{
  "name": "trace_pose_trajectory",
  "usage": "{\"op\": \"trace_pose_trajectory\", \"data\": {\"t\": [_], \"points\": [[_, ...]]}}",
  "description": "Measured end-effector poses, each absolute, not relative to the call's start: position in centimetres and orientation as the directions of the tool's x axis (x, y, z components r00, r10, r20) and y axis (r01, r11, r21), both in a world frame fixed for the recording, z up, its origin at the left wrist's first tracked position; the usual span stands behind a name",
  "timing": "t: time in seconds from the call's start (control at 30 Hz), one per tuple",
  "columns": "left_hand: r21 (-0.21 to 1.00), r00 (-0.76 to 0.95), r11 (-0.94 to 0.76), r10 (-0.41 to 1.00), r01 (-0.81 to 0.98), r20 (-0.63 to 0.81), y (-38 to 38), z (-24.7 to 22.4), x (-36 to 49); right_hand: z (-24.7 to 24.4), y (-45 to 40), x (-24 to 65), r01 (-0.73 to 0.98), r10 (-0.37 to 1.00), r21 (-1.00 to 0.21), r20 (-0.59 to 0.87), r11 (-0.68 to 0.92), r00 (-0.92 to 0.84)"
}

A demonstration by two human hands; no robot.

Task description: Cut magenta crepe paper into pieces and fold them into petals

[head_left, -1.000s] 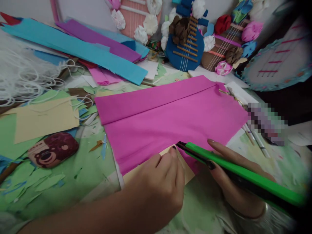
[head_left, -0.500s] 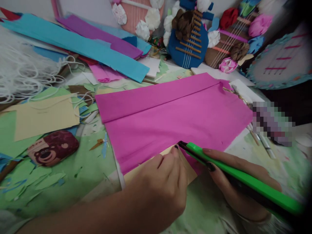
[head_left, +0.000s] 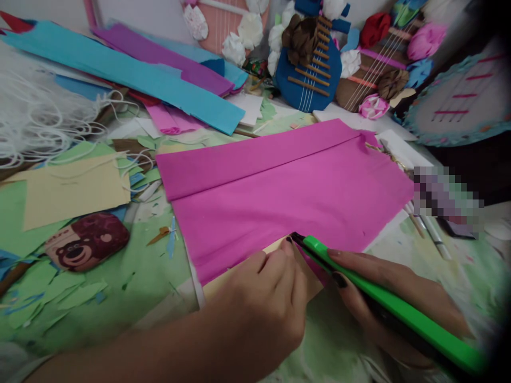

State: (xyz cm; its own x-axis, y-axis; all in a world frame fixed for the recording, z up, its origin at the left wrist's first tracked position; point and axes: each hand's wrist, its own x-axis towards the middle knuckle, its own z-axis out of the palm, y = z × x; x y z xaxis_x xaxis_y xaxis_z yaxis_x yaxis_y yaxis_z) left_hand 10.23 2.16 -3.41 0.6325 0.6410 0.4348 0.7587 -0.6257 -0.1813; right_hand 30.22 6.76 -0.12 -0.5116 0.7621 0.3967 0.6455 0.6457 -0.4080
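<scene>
My left hand (head_left: 267, 303) is closed at the near edge of the pink crepe paper (head_left: 275, 186), pinching a cream card strip (head_left: 313, 276) that lies along that edge. Between my right thumb and fingers is a long green and black stapler (head_left: 383, 292), its dark tip meeting the card edge just beside my left fingertips. My right hand (head_left: 403, 298) grips it from both sides. Whether the tip is pressed down cannot be made out. A fold runs along the far side of the pink paper.
Cream card (head_left: 75, 186), a bear-printed pouch (head_left: 88, 242) and green paper scraps lie at left, below tangled white string (head_left: 43, 111). Blue crepe paper (head_left: 131, 74) spans the back left. Decorated paper instruments, including a blue one (head_left: 293, 88), stand behind. Pens (head_left: 435, 239) lie at right.
The stapler's rear end has swung down and slightly left with my right hand, while its tip stays at the card edge. My left hand has hardly moved.
</scene>
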Motion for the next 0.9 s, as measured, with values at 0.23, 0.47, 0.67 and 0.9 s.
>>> {"op": "trace_pose_trajectory", "data": {"t": [0.23, 0.47, 0.67, 0.9], "points": [[-0.174, 0.636, -0.631, 0.646, 0.756, 0.422, 2.0, -3.4, 10.3, 0.1, 7.3, 31.5, 0.554, 0.622, -0.282, 0.348, 0.783, -0.701], [-0.184, 0.633, -0.624, 0.642, 0.759, 0.433, 2.0, -3.5, 10.3, -0.6, 7.6, 32.1, 0.523, 0.601, -0.303, 0.306, 0.797, -0.739], [-0.184, 0.629, -0.619, 0.650, 0.764, 0.425, 2.0, -3.2, 10.3, -0.5, 7.8, 32.4, 0.504, 0.588, -0.320, 0.276, 0.802, -0.760], [-0.186, 0.624, -0.613, 0.649, 0.768, 0.435, 2.1, -3.5, 10.3, -0.6, 7.4, 32.5, 0.536, 0.597, -0.264, 0.299, 0.802, -0.745]]}}
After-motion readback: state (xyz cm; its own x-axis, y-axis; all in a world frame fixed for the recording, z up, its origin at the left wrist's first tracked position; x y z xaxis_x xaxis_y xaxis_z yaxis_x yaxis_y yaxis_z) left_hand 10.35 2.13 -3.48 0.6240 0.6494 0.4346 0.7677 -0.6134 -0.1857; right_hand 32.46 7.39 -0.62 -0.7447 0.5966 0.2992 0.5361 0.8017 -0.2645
